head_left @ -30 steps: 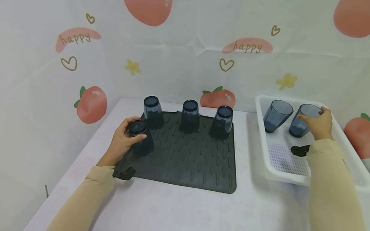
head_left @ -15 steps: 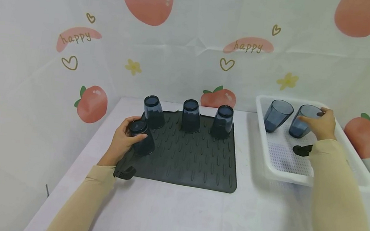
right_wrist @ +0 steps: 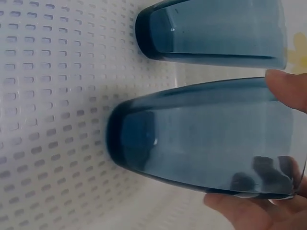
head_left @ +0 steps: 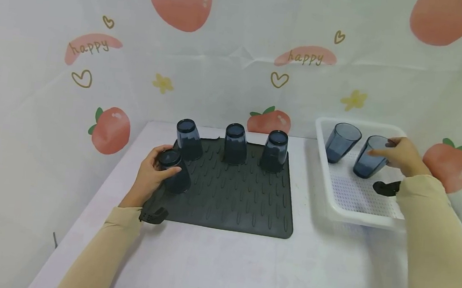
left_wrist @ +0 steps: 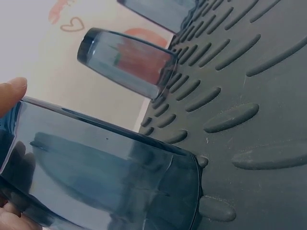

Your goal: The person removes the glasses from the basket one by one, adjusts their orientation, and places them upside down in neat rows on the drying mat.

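My left hand (head_left: 148,173) grips an upside-down blue drinking glass (head_left: 177,176) near its raised base, thumb on one side. That glass stands on the left part of a black ribbed drying mat (head_left: 233,205); in the left wrist view, its rim end meets the mat. My right hand (head_left: 405,155) holds another blue glass (head_left: 368,160) by its upper part in the white basket (head_left: 352,217). This glass is mouth up and a little tilted; the right wrist view shows its thick base (right_wrist: 132,136) close to the perforated floor. Whether the base touches cannot be told.
Three more glasses stand upside down along the mat's back edge: left (head_left: 189,140), middle (head_left: 235,145) and right (head_left: 274,152). Another upright glass (head_left: 342,144) sits in the basket's back left corner. A patterned cloth wall (head_left: 220,82) closes off the back.
My right hand has shifted slightly right and nearer, and the glass it holds has moved nearer in the basket, away from the other glass. My left hand and its glass stay put.
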A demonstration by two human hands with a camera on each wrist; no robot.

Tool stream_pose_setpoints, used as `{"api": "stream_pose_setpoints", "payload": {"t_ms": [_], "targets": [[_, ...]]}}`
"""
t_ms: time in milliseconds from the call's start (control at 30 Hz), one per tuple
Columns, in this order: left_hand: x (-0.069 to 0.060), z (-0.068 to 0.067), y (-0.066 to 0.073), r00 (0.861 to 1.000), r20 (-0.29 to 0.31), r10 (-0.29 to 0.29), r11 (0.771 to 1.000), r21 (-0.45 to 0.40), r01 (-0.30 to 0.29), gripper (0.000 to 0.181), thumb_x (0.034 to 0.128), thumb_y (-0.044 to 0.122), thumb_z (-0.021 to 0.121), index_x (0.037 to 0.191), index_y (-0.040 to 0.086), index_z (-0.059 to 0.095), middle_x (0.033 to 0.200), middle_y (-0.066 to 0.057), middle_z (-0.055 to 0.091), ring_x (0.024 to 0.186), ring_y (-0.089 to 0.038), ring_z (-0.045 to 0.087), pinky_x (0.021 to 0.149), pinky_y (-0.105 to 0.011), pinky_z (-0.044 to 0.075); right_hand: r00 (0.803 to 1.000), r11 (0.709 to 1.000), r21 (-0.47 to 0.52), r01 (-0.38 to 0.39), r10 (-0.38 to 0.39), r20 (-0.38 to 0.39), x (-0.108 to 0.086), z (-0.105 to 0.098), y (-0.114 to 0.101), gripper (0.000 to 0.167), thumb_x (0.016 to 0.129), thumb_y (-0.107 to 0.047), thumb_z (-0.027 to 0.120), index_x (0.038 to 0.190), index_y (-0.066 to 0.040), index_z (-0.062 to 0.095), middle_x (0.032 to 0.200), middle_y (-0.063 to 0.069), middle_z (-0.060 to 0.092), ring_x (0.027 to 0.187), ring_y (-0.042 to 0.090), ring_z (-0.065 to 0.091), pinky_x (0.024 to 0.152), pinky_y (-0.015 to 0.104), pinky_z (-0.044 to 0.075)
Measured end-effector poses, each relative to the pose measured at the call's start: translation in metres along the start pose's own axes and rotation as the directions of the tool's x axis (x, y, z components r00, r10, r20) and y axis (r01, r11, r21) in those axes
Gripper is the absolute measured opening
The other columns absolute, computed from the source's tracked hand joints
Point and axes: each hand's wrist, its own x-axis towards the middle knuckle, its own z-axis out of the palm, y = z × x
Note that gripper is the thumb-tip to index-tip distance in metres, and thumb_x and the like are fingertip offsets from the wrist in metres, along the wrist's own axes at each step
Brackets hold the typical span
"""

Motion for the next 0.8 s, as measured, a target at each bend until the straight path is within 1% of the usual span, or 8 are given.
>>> {"api": "stream_pose_setpoints", "payload": {"t_ms": [67,167,300,400,500,700,767,800], "targets": [[0.0,0.0,0.0,1.0,-0.003,0.002,1.0,-0.006,-0.002,0.066,0.0862,0.002,0.071,0.143,0.004,0.038,0.142,-0.014,0.039,0.12,-0.002,0.049,0.097,-0.008,0.042,0.999,1.0,-0.001,-0.001,0.001,0.042,-0.003,-0.002,-0.001,0.104,0.086,-0.038,0.072,0.145,0.02,0.008,0.148,0.039,0.019,0.126,0.046,0.035,0.079,0.032,0.059],[-0.001,0.0,0.001,1.0,-0.003,0.005,1.0,-0.009,-0.005,0.067,0.0855,0.002,0.072,0.143,0.004,0.038,0.142,-0.014,0.039,0.12,-0.003,0.048,0.097,-0.008,0.042,0.997,1.0,0.009,0.005,-0.005,0.082,-0.008,-0.002,-0.003,0.102,0.088,-0.035,0.07,0.144,0.021,0.006,0.147,0.039,0.02,0.126,0.046,0.034,0.091,0.047,0.054],[-0.001,0.0,0.001,1.0,-0.001,0.006,1.0,-0.017,-0.006,0.069,0.0845,0.002,0.073,0.143,0.003,0.038,0.143,-0.016,0.039,0.12,-0.002,0.049,0.097,-0.008,0.042,0.994,1.0,0.007,0.009,-0.01,0.113,-0.018,-0.003,-0.007,0.101,0.089,-0.034,0.069,0.143,0.021,0.004,0.147,0.04,0.018,0.128,0.049,0.033,0.097,0.057,0.046],[0.001,-0.001,0.0,1.0,0.002,0.004,1.0,-0.02,-0.004,0.069,0.0844,0.003,0.074,0.143,0.002,0.038,0.144,-0.018,0.039,0.12,-0.002,0.049,0.097,-0.008,0.042,0.993,1.0,-0.006,0.012,-0.012,0.121,-0.026,-0.004,-0.009,0.099,0.089,-0.032,0.069,0.143,0.021,0.005,0.146,0.04,0.018,0.125,0.049,0.035,0.095,0.055,0.048],[0.002,-0.002,-0.003,1.0,0.0,0.003,1.0,-0.014,-0.003,0.069,0.0846,0.003,0.074,0.143,0.002,0.038,0.142,-0.016,0.041,0.119,-0.001,0.05,0.095,-0.008,0.043,0.993,1.0,-0.024,0.014,-0.011,0.119,-0.031,-0.005,-0.011,0.098,0.089,-0.032,0.069,0.144,0.019,0.006,0.146,0.04,0.02,0.121,0.046,0.039,0.091,0.05,0.053],[0.001,-0.003,-0.003,1.0,0.003,0.017,1.0,0.005,-0.017,0.068,0.0849,0.003,0.073,0.143,0.004,0.039,0.138,-0.009,0.043,0.118,-0.002,0.051,0.096,-0.008,0.043,0.99,0.999,-0.027,0.019,-0.015,0.137,-0.038,-0.009,-0.016,0.101,0.09,-0.034,0.068,0.147,0.017,0.002,0.149,0.04,0.018,0.126,0.047,0.036,0.093,0.05,0.051],[0.001,-0.003,-0.003,1.0,0.004,0.015,1.0,0.007,-0.015,0.068,0.085,0.003,0.073,0.144,0.003,0.038,0.138,-0.008,0.043,0.119,-0.002,0.05,0.096,-0.008,0.043,0.99,1.0,-0.021,0.019,-0.016,0.137,-0.04,-0.009,-0.018,0.101,0.09,-0.035,0.068,0.148,0.016,0.002,0.15,0.039,0.017,0.127,0.045,0.035,0.092,0.047,0.053],[0.001,-0.003,-0.003,1.0,0.004,0.012,1.0,0.01,-0.012,0.068,0.0851,0.003,0.073,0.144,0.004,0.038,0.138,-0.007,0.043,0.119,-0.002,0.05,0.096,-0.007,0.042,0.991,1.0,-0.021,0.018,-0.015,0.135,-0.041,-0.009,-0.019,0.101,0.09,-0.035,0.068,0.148,0.015,0.003,0.151,0.038,0.018,0.125,0.041,0.039,0.09,0.043,0.054]]}}
